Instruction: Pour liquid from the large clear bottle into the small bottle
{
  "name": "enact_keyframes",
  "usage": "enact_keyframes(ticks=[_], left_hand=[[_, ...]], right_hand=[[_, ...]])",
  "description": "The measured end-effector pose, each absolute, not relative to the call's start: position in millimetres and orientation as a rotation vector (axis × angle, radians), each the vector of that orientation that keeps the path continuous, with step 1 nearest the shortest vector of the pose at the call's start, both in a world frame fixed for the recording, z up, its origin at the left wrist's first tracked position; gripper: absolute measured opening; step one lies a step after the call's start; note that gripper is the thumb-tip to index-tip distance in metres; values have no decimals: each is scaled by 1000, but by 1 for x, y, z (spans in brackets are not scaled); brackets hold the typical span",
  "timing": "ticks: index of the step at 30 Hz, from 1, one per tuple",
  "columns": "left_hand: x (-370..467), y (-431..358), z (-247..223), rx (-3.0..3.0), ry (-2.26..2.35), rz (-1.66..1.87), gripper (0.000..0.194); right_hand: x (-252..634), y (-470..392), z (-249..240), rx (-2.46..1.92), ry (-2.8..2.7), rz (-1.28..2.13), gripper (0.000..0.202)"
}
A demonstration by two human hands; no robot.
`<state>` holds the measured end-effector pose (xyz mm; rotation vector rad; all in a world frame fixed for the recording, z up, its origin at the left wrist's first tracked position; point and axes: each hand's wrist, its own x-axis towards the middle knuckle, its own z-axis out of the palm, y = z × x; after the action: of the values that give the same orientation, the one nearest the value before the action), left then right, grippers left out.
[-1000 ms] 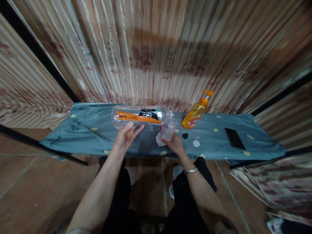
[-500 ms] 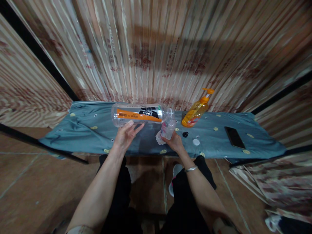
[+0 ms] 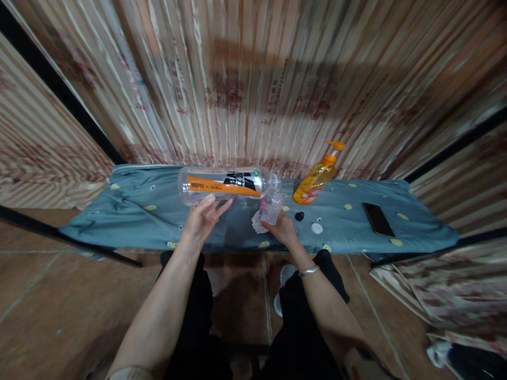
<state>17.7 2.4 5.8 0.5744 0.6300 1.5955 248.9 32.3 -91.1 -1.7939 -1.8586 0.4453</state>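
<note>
A large clear plastic bottle with an orange, silver and black label lies sideways in the air, held by my left hand from below with the thumb on its near side. Its neck points right, at the mouth of a smaller clear bottle. My right hand is wrapped round that small bottle, which stands roughly upright over the cloth. Whether the two mouths touch I cannot tell. A crumpled white tissue lies beside the small bottle's base. How much liquid either bottle holds is unclear.
Behind my right hand stands an orange pump bottle. Nearby lie a black cap and a white cap. Farther right is a dark phone. Everything rests on a blue-green patterned cloth, backed by a striped curtain.
The view has shifted slightly. Both hands keep their holds, and the large bottle stays sideways with its neck at the small bottle's mouth.
</note>
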Motion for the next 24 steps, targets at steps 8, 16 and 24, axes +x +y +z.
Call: enact_keyframes(ticks=[8,16,24], left_hand=[[18,2,8,564,629,1585,16],[17,4,5,565,600,1582,14],[17,4,4,559,606,1584,17]], right_hand=[[248,31,-86,-1841,-1853,445,58],[248,31,-87,-1832,-1833,467,61],[247,30,-84,-1843,-1860,468,58]])
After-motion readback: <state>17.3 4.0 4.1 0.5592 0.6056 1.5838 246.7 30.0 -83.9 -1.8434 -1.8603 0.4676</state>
